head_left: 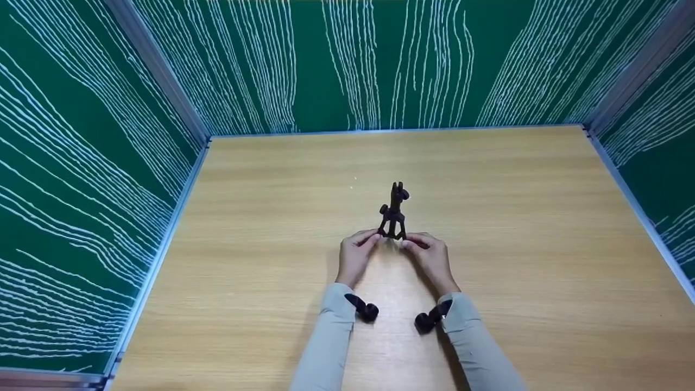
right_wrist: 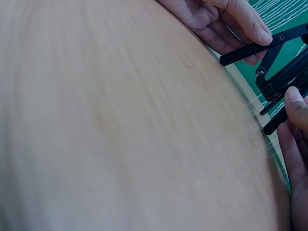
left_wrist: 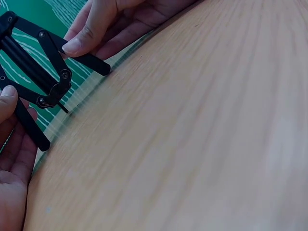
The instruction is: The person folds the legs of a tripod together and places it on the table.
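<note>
tripod [head_left: 393, 214] stands upright at mid-table [head_left: 543, 228] while i pinch one leg tip in my left hand [head_left: 355, 255] and another in my right hand [head_left: 431, 255]; i judge i'm spreading its legs, which next calls for an even outward pull.

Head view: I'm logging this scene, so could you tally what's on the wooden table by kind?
Black folding tripod stand: 1
Hands, left hand and right hand, each pinching a leg: 2
Wrist-worn cameras: 2
Total: 5
</note>
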